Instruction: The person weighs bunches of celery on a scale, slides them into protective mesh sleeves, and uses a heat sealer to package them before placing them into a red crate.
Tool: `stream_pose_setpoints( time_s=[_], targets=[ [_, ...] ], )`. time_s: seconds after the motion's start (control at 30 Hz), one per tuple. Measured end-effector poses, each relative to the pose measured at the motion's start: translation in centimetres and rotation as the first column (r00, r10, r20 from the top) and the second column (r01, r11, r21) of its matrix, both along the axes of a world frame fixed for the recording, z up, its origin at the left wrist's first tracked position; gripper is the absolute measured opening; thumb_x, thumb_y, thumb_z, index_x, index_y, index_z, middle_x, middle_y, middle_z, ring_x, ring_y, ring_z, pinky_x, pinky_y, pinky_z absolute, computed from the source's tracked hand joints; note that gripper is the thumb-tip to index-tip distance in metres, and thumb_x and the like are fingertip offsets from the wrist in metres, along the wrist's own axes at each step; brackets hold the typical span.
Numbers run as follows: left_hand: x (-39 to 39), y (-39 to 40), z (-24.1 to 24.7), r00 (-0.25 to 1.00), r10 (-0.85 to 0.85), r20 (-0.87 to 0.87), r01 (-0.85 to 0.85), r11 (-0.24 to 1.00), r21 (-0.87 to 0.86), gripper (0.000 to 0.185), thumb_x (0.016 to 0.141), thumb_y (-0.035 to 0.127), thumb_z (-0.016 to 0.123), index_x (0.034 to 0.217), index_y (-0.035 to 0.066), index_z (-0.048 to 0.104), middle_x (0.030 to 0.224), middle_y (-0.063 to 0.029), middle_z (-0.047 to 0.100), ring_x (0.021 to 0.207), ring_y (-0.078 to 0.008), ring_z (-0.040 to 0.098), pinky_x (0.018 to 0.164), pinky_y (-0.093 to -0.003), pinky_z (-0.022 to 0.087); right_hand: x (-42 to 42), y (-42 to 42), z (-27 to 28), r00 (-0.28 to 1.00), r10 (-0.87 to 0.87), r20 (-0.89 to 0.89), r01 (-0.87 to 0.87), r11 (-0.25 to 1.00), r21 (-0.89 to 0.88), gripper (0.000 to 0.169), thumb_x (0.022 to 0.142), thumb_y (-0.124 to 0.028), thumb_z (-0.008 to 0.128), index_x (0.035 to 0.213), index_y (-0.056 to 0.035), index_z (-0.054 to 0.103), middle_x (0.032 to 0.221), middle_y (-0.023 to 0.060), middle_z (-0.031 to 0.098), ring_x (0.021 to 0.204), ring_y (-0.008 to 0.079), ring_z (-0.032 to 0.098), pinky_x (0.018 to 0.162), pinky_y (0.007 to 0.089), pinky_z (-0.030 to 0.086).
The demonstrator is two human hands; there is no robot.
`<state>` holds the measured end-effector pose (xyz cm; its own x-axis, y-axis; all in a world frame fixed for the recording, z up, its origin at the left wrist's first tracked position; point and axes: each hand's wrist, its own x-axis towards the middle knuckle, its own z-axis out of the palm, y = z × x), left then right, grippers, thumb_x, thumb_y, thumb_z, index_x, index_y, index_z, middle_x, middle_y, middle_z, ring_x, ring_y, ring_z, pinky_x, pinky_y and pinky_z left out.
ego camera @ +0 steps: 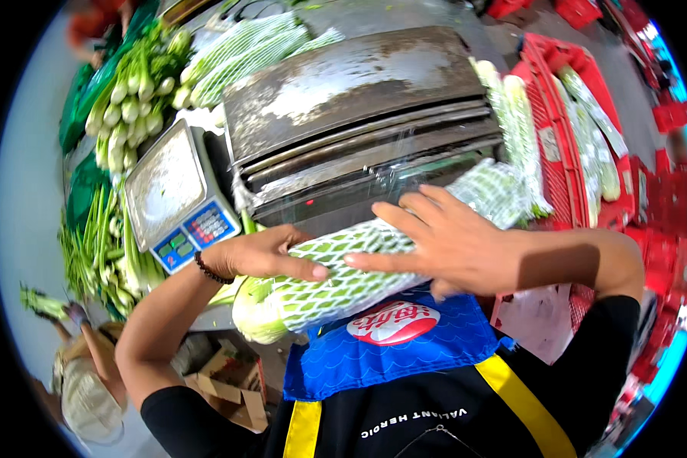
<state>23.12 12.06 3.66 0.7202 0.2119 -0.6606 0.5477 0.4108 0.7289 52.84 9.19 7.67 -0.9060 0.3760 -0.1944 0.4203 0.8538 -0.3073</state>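
A bunch of celery [257, 312] lies slantwise before me in a white foam net sleeve [343, 280], its pale base sticking out at the lower left. My left hand [263, 255] grips it near that base, thumb on top and the other fingers mostly hidden behind. Across the middle of the sleeve lies my right hand [446, 240], slightly blurred, thumb and fingers spread around its upper side. Just beyond is a metal wrapping machine [355, 97], with clear film [378, 177] in front of it.
A digital scale [166, 177] stands left of the machine. Loose celery [131, 103] is piled beyond it, beside netted bunches [252, 57]. Wrapped bunches [518, 120] and a red plastic crate [555, 143] are at the right. An open cardboard box [229, 383] and another person [89, 378] are lower left.
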Motion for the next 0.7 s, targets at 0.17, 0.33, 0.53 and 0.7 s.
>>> stream_pose_setpoints(
  time_s=[0.17,0.33,0.53,0.7],
  targets=[
    [1.9,-0.7,2.4,0.931,-0.105,-0.349,0.289,0.797,0.53,0.072,0.081,0.061,0.07,0.117,-0.001,0.064,0.089,-0.0191,0.068,0.079,-0.0292,0.065,0.07,-0.0378,0.052,1.0,-0.1,-4.5,0.986,-0.109,-0.126,0.084,0.979,-0.185,0.099,0.064,-0.017,0.078,0.151,-0.0328,0.033,0.11,0.0199,0.058,0.086,0.0356,0.059,0.076,0.0453,0.047],
    [2.7,-7.4,-0.1,0.952,0.041,-0.304,0.299,0.097,0.949,0.094,0.059,0.042,0.087,0.135,0.003,0.047,0.117,-0.02,0.054,0.103,-0.0358,0.057,0.091,-0.0428,0.046,1.4,3.2,-6.4,0.986,-0.115,-0.121,-0.006,0.701,-0.713,0.098,0.06,-0.026,0.075,0.148,-0.0081,0.035,0.095,0.0228,0.066,0.088,0.0355,0.064,0.078,0.0411,0.05],
    [0.3,-3.2,-4.1,0.987,-0.015,-0.158,0.151,0.404,0.902,0.082,0.064,0.035,0.084,0.129,-0.003,0.051,0.113,-0.0248,0.062,0.102,-0.0401,0.061,0.09,-0.0439,0.048,-0.6,3.1,-7.4,0.986,-0.121,-0.116,0.073,0.932,-0.356,0.104,0.063,-0.027,0.084,0.151,-0.0187,0.029,0.127,0.0226,0.053,0.113,0.0407,0.054,0.093,0.0453,0.043],
    [0.8,-1.3,-6.3,0.989,-0.033,-0.147,0.116,0.79,0.602,0.084,0.075,0.051,0.077,0.125,-0.011,0.053,0.1,-0.0274,0.068,0.091,-0.0382,0.068,0.084,-0.0418,0.053,-0.5,-0.1,-12.8,0.971,-0.143,-0.193,0.181,0.963,0.2,0.107,0.055,-0.026,0.089,0.148,-0.0265,0.035,0.13,0.0183,0.046,0.114,0.0344,0.049,0.095,0.0466,0.037]
  ],
)
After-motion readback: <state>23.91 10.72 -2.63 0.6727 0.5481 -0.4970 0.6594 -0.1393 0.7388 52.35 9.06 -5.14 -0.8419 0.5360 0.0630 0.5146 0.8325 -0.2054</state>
